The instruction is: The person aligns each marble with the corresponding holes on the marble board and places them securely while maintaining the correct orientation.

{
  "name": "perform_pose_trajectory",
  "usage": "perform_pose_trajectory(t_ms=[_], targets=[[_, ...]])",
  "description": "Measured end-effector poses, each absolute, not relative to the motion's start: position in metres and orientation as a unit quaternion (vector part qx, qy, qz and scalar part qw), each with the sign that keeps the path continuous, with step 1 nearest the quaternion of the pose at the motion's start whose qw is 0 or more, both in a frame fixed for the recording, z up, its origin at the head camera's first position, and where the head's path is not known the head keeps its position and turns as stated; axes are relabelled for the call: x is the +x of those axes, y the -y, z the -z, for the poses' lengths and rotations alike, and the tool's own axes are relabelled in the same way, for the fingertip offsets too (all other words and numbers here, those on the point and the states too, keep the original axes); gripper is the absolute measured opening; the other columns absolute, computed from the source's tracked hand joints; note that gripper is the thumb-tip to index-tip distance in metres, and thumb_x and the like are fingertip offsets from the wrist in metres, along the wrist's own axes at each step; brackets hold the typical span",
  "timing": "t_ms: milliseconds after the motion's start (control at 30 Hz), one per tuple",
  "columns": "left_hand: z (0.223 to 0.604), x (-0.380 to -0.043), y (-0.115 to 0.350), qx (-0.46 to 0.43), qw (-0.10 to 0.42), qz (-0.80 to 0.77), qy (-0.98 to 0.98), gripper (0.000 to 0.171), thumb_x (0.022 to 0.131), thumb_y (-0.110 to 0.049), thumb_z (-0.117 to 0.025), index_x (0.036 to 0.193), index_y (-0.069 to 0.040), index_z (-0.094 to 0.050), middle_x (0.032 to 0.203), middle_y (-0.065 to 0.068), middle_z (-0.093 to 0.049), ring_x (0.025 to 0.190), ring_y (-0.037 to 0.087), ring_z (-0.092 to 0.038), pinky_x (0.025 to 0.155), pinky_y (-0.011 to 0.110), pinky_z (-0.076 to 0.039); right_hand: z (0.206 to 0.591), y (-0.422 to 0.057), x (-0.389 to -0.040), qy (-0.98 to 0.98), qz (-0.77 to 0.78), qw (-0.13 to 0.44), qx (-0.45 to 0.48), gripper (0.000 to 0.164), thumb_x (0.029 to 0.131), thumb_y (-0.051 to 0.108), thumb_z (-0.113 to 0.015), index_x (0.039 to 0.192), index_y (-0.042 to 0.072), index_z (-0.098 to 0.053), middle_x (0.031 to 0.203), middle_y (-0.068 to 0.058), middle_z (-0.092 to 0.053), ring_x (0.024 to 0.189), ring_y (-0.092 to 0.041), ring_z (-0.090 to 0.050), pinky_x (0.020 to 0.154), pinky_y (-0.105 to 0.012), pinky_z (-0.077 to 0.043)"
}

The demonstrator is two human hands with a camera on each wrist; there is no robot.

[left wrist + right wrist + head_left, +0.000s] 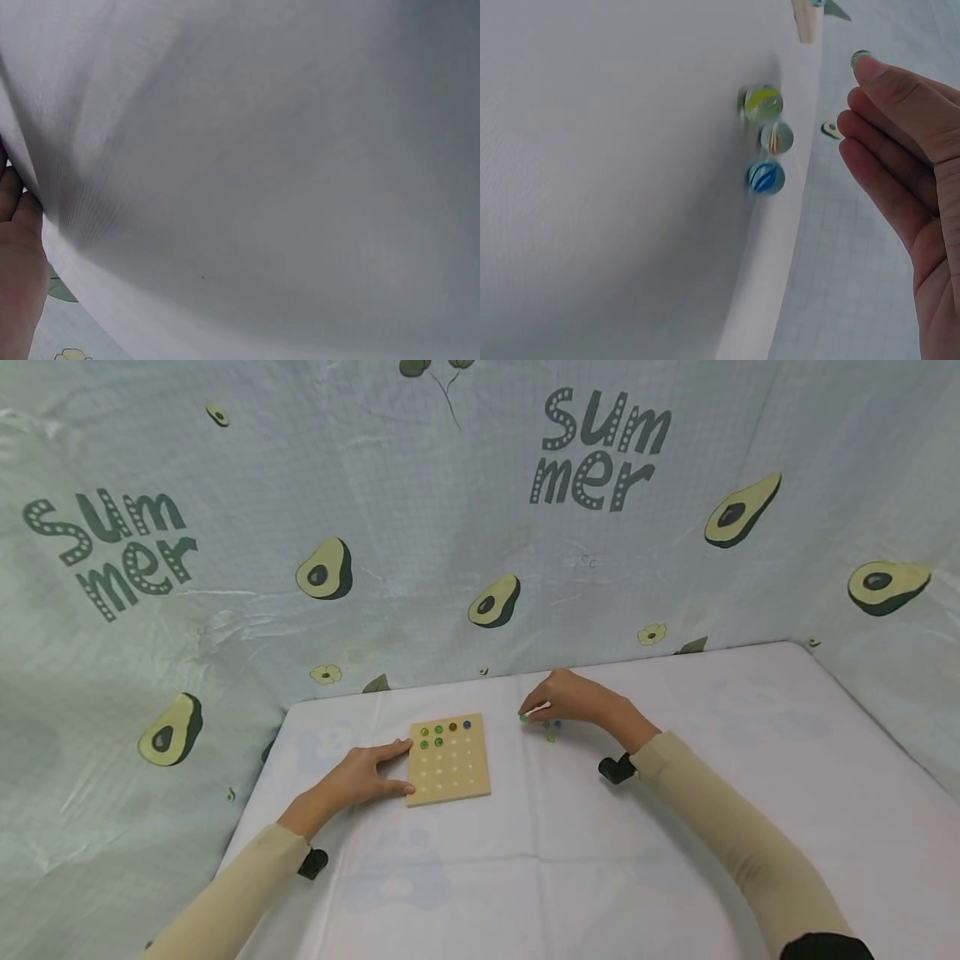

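The board (447, 779) lies flat on the counter (600, 877) and serves as our landmark. Six set marbles (438, 729) sit in it: four along its far row, two at the left of the next. At its left edge we find the left hand (360, 778), thumb and forefinger spread and touching that edge without clasping it. To the board's right, level with its far edge, the right hand (576, 697) pinches the held marble (523, 718) between thumb and fingers. Farther right of the board lie a yellow-green marble (763, 103), a clear marble (777, 138) and a blue marble (766, 178).

We judge the step in hand to be carrying one marble while bracing the board. A light, centred pinch serves best, since a smooth ball may slip from a hard squeeze; gentle pressure at the board's left edge should spare the set marbles a jolt.

Beyond the board, the counter's far edge runs near, and a printed cloth (420, 635) rises behind it; a dropped marble could roll that way. We note a strip of counter along the board's right side for a low pass, and wider room on its near side. The black wrist camera (617, 768), right of the board, wants clearance from the loose marbles.
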State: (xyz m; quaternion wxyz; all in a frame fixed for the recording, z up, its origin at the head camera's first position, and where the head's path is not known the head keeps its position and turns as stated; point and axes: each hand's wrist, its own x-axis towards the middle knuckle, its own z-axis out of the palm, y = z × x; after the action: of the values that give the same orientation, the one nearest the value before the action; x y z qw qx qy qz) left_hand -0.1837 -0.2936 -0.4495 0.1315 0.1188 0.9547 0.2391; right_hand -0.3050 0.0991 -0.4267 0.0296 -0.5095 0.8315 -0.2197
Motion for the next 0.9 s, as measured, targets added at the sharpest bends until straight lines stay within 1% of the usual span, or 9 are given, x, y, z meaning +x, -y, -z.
perform_pose_trajectory(t_ms=[167,333,700,900], targets=[[0.451,-0.184,0.294,0.118,0.131,-0.236,-0.956,0.097,0.077,-0.058,-0.082,0.156,-0.015,-0.044,0.158,0.015,-0.041,0.147,0.036,-0.037,0.116,0.055,-0.036,0.428,-0.088,-0.304,-0.834,0.216,0.036,-0.507,0.021,0.091,0.015,-0.078,0.111,0.010,-0.081,0.107,0.001,-0.078,0.096,-0.008,-0.074,0.081,-0.018,-0.058],[0.450,-0.183,0.293,0.119,0.133,-0.238,-0.955,0.098,0.077,-0.058,-0.082,0.156,-0.015,-0.044,0.158,0.015,-0.040,0.147,0.036,-0.037,0.116,0.055,-0.036,0.430,-0.078,-0.302,-0.827,0.216,0.025,-0.519,0.021,0.092,0.018,-0.077,0.111,0.010,-0.081,0.107,0.001,-0.078,0.097,-0.007,-0.074,0.081,-0.017,-0.057],[0.450,-0.184,0.293,0.122,0.130,-0.237,-0.955,0.097,0.078,-0.057,-0.082,0.155,-0.013,-0.044,0.157,0.016,-0.040,0.146,0.037,-0.037,0.115,0.055,-0.037,0.426,-0.049,-0.295,-0.820,0.222,0.024,-0.527,0.020,0.093,0.019,-0.077,0.111,0.010,-0.081,0.106,0.001,-0.078,0.096,-0.006,-0.073,0.083,-0.016,-0.056],[0.451,-0.184,0.294,0.125,0.124,-0.237,-0.955,0.097,0.077,-0.057,-0.083,0.155,-0.013,-0.045,0.157,0.015,-0.041,0.146,0.036,-0.038,0.115,0.054,-0.037,0.431,-0.035,-0.296,-0.811,0.240,0.022,-0.534,0.019,0.092,0.018,-0.078,0.108,0.010,-0.081,0.103,0.002,-0.079,0.094,-0.005,-0.073,0.082,-0.020,-0.058]])
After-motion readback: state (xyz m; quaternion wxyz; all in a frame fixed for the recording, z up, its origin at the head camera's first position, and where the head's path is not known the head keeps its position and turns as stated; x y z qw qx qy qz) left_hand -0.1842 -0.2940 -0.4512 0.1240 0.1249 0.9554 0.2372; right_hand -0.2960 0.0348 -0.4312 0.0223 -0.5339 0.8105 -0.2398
